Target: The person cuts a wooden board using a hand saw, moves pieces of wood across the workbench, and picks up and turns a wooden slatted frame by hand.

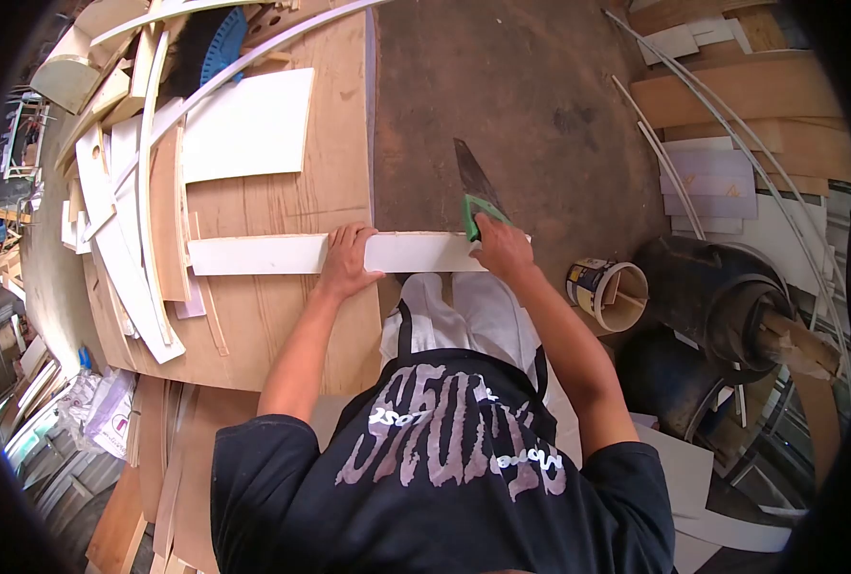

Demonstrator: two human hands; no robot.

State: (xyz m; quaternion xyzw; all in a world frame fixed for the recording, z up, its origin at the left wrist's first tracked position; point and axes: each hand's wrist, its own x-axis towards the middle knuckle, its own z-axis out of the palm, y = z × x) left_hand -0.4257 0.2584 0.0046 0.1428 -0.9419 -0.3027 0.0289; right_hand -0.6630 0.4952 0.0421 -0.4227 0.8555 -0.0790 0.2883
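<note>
Left hand [351, 260] pressing white board [263, 255] on desk [301, 209]; right hand [504, 248] gripping green-handled saw [474, 180] pointing toward eleven o'clock; bucket [591, 281] sitting at right hand's four o'clock.

Got a blue slotted thing [221, 48] near a white panel [248, 126], plus a tub [588, 279] of offcuts [614, 290] and some crumpled plastic [88, 408].

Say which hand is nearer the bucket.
Right: the right hand, on the green saw handle, is left of the bucket; the left hand, on the white board, is farther left.
</note>
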